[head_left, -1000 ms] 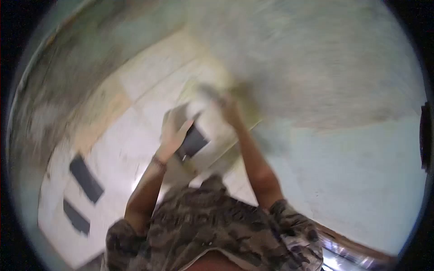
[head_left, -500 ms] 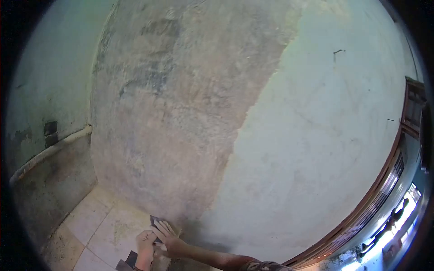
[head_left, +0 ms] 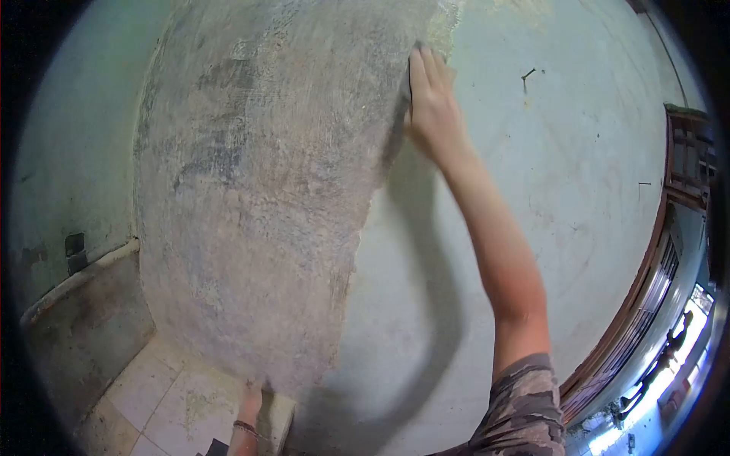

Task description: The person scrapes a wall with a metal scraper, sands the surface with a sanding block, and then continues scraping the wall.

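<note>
My right hand [head_left: 435, 102] is raised against the wall, fingers together and pressing a dark sheet of sandpaper [head_left: 413, 76] onto the surface. It sits where the rough grey-brown patch [head_left: 281, 167] meets the smooth pale green paint [head_left: 502, 251]. Down at the bottom, my left hand [head_left: 252, 397] is by the foot of the wall, over the tiled ledge, with a bracelet at its wrist. Its fingers are blurred, and whether they hold anything does not show. A dark flat piece [head_left: 217, 448] lies beside the left wrist on the tiles.
A nail [head_left: 528, 74] sticks out of the wall right of my right hand, and a smaller one [head_left: 645, 184] is further right. To the left, a low ledge wall [head_left: 91, 319] meets the corner. A barred window [head_left: 650, 296] is at the far right.
My right hand has moved from beside my left hand low down to high on the wall, taking the dark sheet along. The left hand stays low. The view has shifted slightly.
</note>
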A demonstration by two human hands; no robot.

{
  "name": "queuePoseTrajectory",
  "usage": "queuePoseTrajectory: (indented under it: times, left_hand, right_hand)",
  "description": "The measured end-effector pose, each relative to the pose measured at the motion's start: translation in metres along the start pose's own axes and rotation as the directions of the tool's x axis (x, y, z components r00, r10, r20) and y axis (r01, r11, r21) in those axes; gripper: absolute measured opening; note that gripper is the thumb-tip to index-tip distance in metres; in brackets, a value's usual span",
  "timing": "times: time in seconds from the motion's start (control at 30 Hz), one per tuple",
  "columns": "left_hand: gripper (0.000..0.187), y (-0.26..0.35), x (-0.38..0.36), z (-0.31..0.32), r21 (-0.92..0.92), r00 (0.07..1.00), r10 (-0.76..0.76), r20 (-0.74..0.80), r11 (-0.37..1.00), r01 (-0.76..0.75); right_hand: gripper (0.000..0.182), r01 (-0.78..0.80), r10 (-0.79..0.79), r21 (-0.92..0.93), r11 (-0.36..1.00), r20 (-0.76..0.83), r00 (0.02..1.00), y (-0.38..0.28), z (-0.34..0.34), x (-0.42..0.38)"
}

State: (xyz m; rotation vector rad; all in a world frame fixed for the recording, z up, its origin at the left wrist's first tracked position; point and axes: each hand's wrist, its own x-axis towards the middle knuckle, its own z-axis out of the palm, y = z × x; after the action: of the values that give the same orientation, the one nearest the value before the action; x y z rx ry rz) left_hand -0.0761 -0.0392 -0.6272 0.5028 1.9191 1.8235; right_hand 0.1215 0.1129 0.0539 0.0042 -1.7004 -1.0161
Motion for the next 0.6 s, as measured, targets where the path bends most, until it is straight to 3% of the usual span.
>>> queuePoseTrajectory:
  times: [0.03, 0.07, 0.1, 0.13, 0.2, 0.27, 0.3, 0.33, 0.4, 0.5, 0.57, 0.6]
  left_hand:
    - [0.028, -0.016, 0.009, 0.001, 0.126, 0.999, 0.044, -0.007, 0.991, -0.043]
    - [0.028, -0.012, 0.01, 0.005, 0.129, 0.999, 0.049, -0.006, 0.991, -0.047]
    - [0.025, -0.006, 0.0, 0.015, 0.074, 0.985, 0.153, -0.085, 0.986, -0.147]
    - [0.022, 0.007, -0.013, 0.025, 0.025, 0.953, 0.25, -0.169, 0.968, -0.25]
    - [0.024, 0.107, -0.032, 0.031, 0.235, 0.899, 0.405, -0.166, 0.902, -0.363]
    - [0.032, 0.19, -0.022, 0.049, 0.328, 0.576, 0.781, -0.244, 0.625, -0.708]
    - [0.04, 0.226, -0.009, 0.054, 0.329, 0.508, 0.845, -0.168, 0.534, -0.779]
    - [0.041, 0.271, -0.005, 0.059, 0.342, 0.383, 0.912, -0.149, 0.411, -0.845]
    - [0.047, 0.357, 0.004, 0.073, 0.354, 0.129, 0.99, -0.061, 0.142, -0.924]
    - [0.061, 0.463, 0.005, 0.098, 0.379, -0.073, 0.993, 0.094, -0.104, -0.92]
    - [0.065, 0.51, 0.004, 0.109, 0.387, -0.127, 0.983, 0.136, -0.171, -0.906]
    - [0.067, 0.526, -0.001, 0.111, 0.422, -0.147, 0.98, 0.131, -0.189, -0.887]
  right_hand:
    - [0.061, -0.001, 0.001, -0.002, 1.0, -0.005, 1.0, 0.018, 0.013, 0.019]
    - [0.063, -0.111, 0.126, -0.115, 0.987, 0.131, 0.983, 0.033, 0.024, 0.034]
    - [0.066, -0.201, 0.262, -0.242, 0.949, 0.252, 0.932, 0.04, 0.032, 0.038]
    - [0.066, -0.204, 0.266, -0.248, 0.947, 0.251, 0.931, 0.039, 0.039, 0.035]
    - [0.074, -0.207, 0.254, -0.276, 0.939, 0.144, 0.956, 0.032, 0.053, 0.023]
    - [0.075, -0.186, 0.233, -0.284, 0.941, 0.144, 0.962, 0.034, 0.053, 0.018]
    - [0.076, -0.158, 0.207, -0.278, 0.948, 0.157, 0.966, 0.036, 0.054, 0.017]
    - [0.076, -0.158, 0.209, -0.283, 0.946, 0.158, 0.965, 0.041, 0.058, 0.021]
    - [0.067, -0.074, 0.078, -0.311, 0.948, -0.001, 0.997, 0.064, 0.068, 0.047]
    - [0.064, -0.015, 0.02, -0.292, 0.956, 0.015, 1.0, 0.124, 0.081, 0.123]
    - [0.047, -0.108, -0.072, -0.522, 0.846, -0.312, 0.947, 0.16, 0.109, 0.15]
    - [0.055, -0.122, 0.103, -0.347, 0.93, -0.071, 0.992, 0.125, 0.081, 0.135]
